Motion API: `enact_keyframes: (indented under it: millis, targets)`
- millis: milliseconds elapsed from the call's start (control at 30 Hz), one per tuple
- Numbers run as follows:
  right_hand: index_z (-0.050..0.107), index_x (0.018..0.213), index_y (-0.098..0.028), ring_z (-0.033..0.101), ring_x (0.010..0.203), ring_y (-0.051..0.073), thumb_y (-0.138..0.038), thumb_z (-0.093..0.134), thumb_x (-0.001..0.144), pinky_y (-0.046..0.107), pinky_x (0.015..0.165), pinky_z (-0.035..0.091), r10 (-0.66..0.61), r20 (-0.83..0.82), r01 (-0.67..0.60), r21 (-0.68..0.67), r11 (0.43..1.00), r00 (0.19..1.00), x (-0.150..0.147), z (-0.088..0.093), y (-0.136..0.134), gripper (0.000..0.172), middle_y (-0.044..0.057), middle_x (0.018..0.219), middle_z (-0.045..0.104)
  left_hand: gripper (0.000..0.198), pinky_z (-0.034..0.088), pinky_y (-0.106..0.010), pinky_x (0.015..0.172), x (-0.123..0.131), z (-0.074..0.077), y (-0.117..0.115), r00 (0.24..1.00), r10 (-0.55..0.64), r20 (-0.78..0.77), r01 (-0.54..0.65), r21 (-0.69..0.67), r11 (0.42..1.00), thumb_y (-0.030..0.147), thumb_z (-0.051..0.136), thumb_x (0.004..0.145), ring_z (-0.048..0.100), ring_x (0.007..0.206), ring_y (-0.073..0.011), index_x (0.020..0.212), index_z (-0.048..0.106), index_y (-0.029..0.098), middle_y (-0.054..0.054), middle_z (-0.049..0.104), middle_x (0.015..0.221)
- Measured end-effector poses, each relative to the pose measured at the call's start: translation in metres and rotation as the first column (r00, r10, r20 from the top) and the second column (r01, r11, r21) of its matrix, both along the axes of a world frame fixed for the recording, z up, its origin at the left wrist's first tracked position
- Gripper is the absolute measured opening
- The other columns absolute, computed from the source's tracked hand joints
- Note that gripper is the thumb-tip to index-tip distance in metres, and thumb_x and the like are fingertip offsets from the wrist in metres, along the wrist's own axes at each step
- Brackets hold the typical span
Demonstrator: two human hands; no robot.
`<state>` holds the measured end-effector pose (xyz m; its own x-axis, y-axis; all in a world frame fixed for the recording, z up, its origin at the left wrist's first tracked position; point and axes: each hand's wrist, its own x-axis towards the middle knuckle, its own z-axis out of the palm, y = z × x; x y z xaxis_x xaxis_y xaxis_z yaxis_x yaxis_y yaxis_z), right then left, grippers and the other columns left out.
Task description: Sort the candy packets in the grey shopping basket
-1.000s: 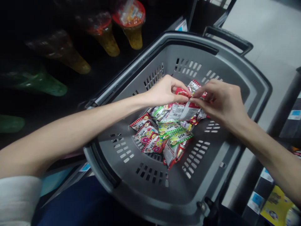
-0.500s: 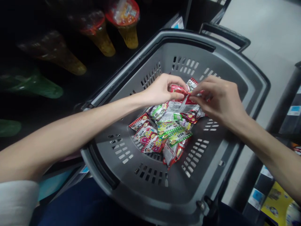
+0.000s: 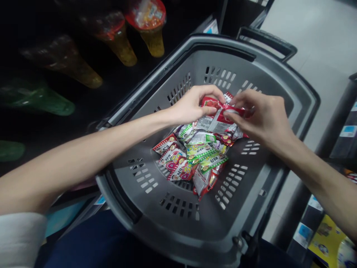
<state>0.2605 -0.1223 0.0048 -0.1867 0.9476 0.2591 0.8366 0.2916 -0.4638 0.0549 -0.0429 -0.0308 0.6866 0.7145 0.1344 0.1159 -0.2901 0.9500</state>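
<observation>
A grey plastic shopping basket point(image 3: 156, 219) fills the middle of the view. Inside lies a pile of small snack packets point(image 3: 192, 156) in red, green and pink wrappers. My left hand point(image 3: 192, 106) and my right hand point(image 3: 262, 117) meet over the far side of the pile. Both pinch the same red packets point(image 3: 220, 115), held just above the heap, left fingers on one end, right fingers on the other.
Dark shelves at the left hold cone-shaped packaged goods in orange point(image 3: 149, 28), yellow and green point(image 3: 39, 100). The basket's black handle point(image 3: 267, 41) lies at its far rim. Light floor point(image 3: 320, 41) runs at the upper right; a lower shelf with yellow packs point(image 3: 326, 242) sits at the bottom right.
Both hands have lifted the red packets slightly and turned them, so the red face shows more. The view has shifted a little to the right.
</observation>
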Motion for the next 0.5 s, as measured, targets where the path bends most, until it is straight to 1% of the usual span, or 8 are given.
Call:
enact_keyframes:
  millis: [167, 300, 400, 500]
  targets:
    - [0.072, 0.105, -0.029, 0.067, 0.071, 0.02, -0.037, 0.069, 0.087, 0.033, 0.06, 0.049, 0.015, 0.007, -0.015, -0.014, 1.0, 1.0, -0.002, 0.002, -0.0003, 0.019, 0.001, 0.09, 0.074, 0.028, 0.055, -0.028, 0.082, 0.0002, 0.0011, -0.0006, 1.0, -0.022, 0.007, 0.022, -0.053, 0.998, 0.024, 0.069, 0.075, 0.066, 0.091, -0.0154, 0.102, 0.066, 0.017, -0.003, 0.068, 0.091]
    - [0.07, 0.107, -0.028, 0.066, 0.073, 0.021, -0.031, 0.066, 0.088, 0.034, 0.062, 0.048, 0.06, 0.037, -0.058, -0.03, 0.998, 0.998, -0.0043, 0.0045, -0.0016, 0.019, 0.002, 0.092, 0.074, 0.03, 0.055, -0.029, 0.085, -0.0002, 0.0012, 0.0007, 0.999, -0.028, 0.028, 0.03, -0.041, 0.999, 0.022, 0.071, 0.073, 0.065, 0.094, -0.0162, 0.101, 0.065, 0.016, -0.004, 0.068, 0.097]
    - [0.07, 0.104, -0.028, 0.065, 0.075, 0.021, -0.03, 0.062, 0.09, 0.034, 0.065, 0.049, 0.076, 0.02, -0.075, -0.015, 0.997, 0.997, -0.0057, 0.0057, -0.0022, 0.016, 0.002, 0.092, 0.073, 0.031, 0.054, -0.03, 0.086, -0.0006, 0.0023, 0.0015, 1.0, -0.021, 0.021, 0.021, -0.025, 0.999, 0.021, 0.071, 0.073, 0.065, 0.097, -0.0181, 0.103, 0.066, 0.016, -0.005, 0.068, 0.101]
    - [0.072, 0.096, -0.024, 0.064, 0.069, 0.019, -0.031, 0.063, 0.09, 0.033, 0.065, 0.047, 0.087, -0.013, -0.086, 0.012, 0.996, 0.996, -0.0052, 0.0054, -0.0009, 0.013, 0.003, 0.085, 0.073, 0.031, 0.053, -0.032, 0.088, -0.0009, 0.0045, 0.001, 1.0, -0.007, -0.006, 0.007, 0.008, 1.0, 0.02, 0.072, 0.073, 0.064, 0.102, -0.0205, 0.103, 0.066, 0.017, -0.006, 0.068, 0.104]
